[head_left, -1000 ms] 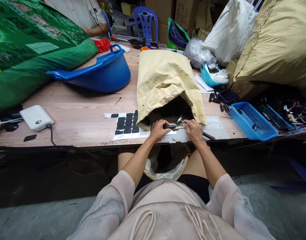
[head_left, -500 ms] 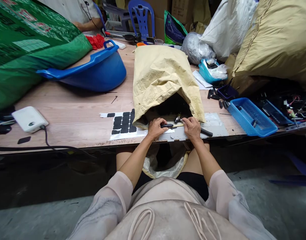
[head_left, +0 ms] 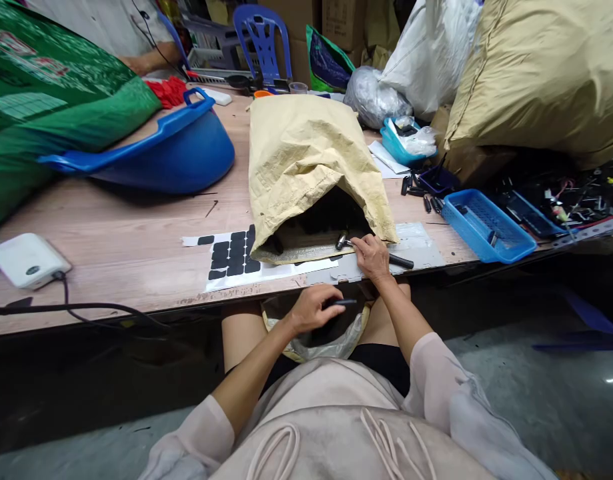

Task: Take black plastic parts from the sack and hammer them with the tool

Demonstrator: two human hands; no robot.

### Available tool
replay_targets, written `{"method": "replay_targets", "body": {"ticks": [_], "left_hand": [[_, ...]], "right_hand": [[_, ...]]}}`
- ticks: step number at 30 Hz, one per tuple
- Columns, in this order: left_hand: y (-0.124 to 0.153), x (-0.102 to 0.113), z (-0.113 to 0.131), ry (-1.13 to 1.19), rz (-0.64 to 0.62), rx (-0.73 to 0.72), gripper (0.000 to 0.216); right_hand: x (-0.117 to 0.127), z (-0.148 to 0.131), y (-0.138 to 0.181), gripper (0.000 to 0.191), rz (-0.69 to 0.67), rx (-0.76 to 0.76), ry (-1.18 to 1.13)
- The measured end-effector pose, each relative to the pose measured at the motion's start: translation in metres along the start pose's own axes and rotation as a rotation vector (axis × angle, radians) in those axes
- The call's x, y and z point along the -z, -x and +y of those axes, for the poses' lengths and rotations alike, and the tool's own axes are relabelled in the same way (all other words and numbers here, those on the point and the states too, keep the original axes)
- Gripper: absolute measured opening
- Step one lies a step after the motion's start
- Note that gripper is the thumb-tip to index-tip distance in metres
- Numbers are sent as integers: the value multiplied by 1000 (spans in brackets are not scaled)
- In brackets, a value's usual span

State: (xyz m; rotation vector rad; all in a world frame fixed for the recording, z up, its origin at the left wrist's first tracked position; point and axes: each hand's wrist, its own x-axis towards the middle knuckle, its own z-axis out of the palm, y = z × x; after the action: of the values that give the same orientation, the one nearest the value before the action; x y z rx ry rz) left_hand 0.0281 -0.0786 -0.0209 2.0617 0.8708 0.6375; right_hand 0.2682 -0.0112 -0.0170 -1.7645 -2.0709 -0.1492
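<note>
My left hand (head_left: pixel 313 309) is below the table edge, closed on a slim black part (head_left: pixel 342 303) whose exact kind I cannot make out. Under it, between my knees, an open lined sack (head_left: pixel 353 341) shows its pale inside. My right hand (head_left: pixel 372 257) rests at the table edge, wrapped round a small hammer (head_left: pixel 401 262); the metal head points left and the black grip sticks out to the right. Just beyond the hammer lies a yellowish paper sack (head_left: pixel 311 147), its dark mouth facing me. What is inside that sack is hidden in shadow.
A sheet of black stickers (head_left: pixel 231 257) lies left of the sack's mouth. A blue basin (head_left: pixel 176 160) stands tilted at the left, near a white box with a cable (head_left: pixel 29 260). On the right are a blue basket (head_left: pixel 489 227) and bulky sacks (head_left: pixel 536 73). Another person's arm (head_left: pixel 153 60) shows far left.
My left hand has moved from the table edge down over the lined sack, carrying the black part. My right hand stays on the hammer. The view has shifted slightly.
</note>
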Motion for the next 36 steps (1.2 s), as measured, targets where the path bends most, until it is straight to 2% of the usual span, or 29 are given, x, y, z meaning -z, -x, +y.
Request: {"method": "replay_targets", "body": {"ticks": [4,7,12,15,18,21,24,27,28,30,33,36], "left_hand": [[25,-50,-17,-51,-175,387,17],[29,-73,-38,-133,-242,617,20],[27,-83,-57,-217,-304,793,35],[30,-78,-56,-195,-294,745,34],[32,-62,-42,-127,-290,578,21],[24,-29,-18,-12,-272,392,15],[2,16,0,34,-101,302,24],[-26,61,1,-180,259,388,23],[-35,73,-2,-291,370,464,23],[-51,90,-12,-475,517,632,26],[-65,102,-29,-583,582,755,30],[-68,101,-39,-594,600,703,35]], "right_hand": [[1,-2,-1,28,-6,-33,7],[0,-2,-1,28,-6,-37,4],[-2,-1,-1,28,-6,-40,1],[-1,-2,-1,28,-22,-45,12],[-1,-1,-1,28,-26,-43,10],[-2,0,-1,29,-7,-32,-3],[-4,2,-1,28,28,-24,-13],[-5,2,-1,28,40,-18,-15],[-4,2,-1,28,36,-18,-14],[-3,1,-2,28,24,-27,-10],[-3,-1,-2,27,13,-43,-10],[-3,-1,-3,26,16,-44,-19]]}}
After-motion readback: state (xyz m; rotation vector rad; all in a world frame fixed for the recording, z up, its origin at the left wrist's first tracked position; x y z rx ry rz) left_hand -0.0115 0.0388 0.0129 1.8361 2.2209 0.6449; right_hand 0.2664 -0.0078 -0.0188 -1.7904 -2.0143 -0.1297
